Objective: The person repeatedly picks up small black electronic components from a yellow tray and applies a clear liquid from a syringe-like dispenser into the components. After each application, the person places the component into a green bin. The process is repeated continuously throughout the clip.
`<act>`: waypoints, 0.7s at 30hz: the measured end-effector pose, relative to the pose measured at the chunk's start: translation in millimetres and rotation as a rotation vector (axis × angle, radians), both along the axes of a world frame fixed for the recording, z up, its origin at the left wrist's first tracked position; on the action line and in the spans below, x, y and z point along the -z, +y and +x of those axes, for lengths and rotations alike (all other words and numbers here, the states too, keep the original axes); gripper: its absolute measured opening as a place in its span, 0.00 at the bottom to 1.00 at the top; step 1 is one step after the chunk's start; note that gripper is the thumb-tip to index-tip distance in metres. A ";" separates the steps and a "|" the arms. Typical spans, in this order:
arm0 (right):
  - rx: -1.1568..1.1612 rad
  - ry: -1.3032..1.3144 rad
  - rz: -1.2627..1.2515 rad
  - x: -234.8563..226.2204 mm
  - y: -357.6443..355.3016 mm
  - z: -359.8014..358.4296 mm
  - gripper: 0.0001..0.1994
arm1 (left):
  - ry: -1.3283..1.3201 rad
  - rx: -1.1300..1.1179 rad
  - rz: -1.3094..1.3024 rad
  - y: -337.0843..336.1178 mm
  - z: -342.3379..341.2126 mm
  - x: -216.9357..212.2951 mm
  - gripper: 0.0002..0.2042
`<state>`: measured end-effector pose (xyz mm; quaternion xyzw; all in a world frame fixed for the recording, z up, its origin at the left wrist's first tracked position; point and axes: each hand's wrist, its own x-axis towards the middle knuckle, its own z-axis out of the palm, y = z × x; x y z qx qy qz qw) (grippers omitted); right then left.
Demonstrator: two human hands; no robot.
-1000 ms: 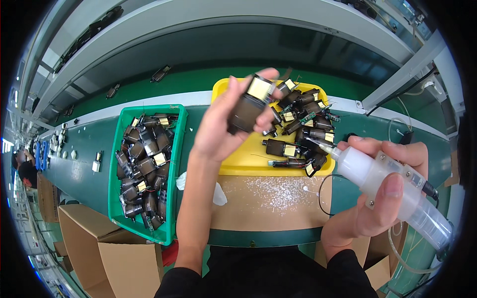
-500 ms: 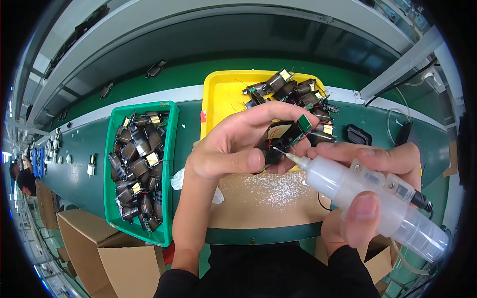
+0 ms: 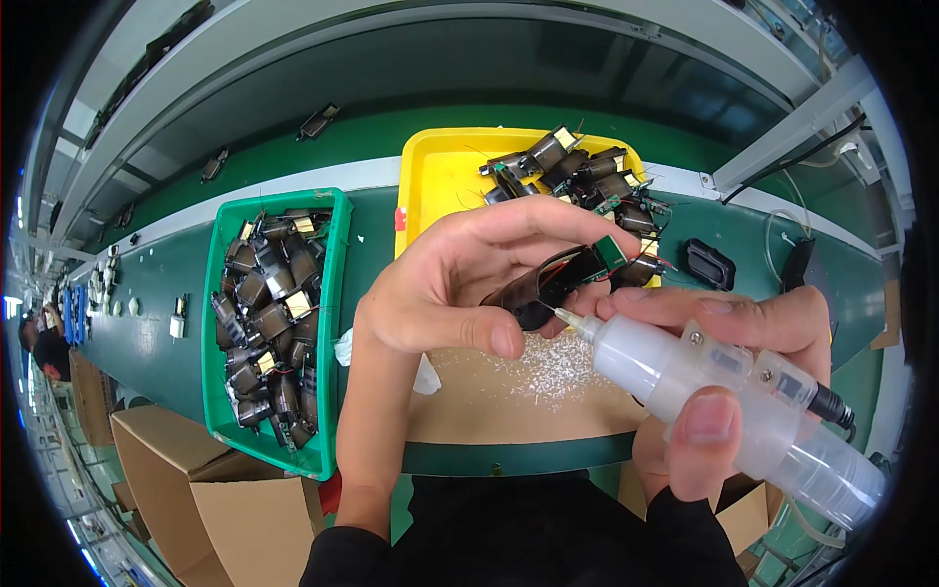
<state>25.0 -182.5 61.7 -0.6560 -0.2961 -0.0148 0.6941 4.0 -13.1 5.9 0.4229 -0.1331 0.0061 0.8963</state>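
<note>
Between the fingers and thumb of my left hand (image 3: 440, 284) is a dark cylindrical electronic assembly (image 3: 523, 298), with a small green circuit board (image 3: 608, 254) at its upper right end. My right hand (image 3: 729, 362) grips a translucent white glue dispenser (image 3: 675, 377), slanting from lower right to upper left. Its narrow tip points at the near end of the assembly; whether it touches cannot be made out. Beyond my hands, a yellow tray (image 3: 419, 186) holds a heap of similar assemblies. A green bin (image 3: 344, 264) on the left is filled with more of them.
White crumbs lie on a brown board (image 3: 469, 391) below my hands. A black plastic part (image 3: 708, 264) rests to the right. Cardboard boxes (image 3: 259, 528) stand at the lower left. Assemblies sit on the far green belt (image 3: 391, 127). A person (image 3: 49, 342) is at far left.
The assembly has turned in my left hand, so its dark rounded side shows more and its inner wires less. The dispenser has shifted slightly left and down.
</note>
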 end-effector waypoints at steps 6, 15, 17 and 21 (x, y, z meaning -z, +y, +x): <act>-0.179 -0.095 -0.112 -7.8 -10.7 7.1 0.18 | -0.036 -0.022 -0.039 -2.6 -0.2 -2.4 0.41; -0.342 -0.158 -0.291 -19.7 -20.4 8.2 0.19 | -0.247 -0.012 0.089 1.6 2.9 10.7 0.35; -0.351 -0.156 -0.292 -20.0 -20.4 9.0 0.19 | -0.285 -0.001 0.107 3.4 4.3 11.7 0.34; -0.371 -0.150 -0.289 -20.9 -21.5 12.0 0.19 | -0.307 -0.009 0.111 3.5 5.0 12.1 0.33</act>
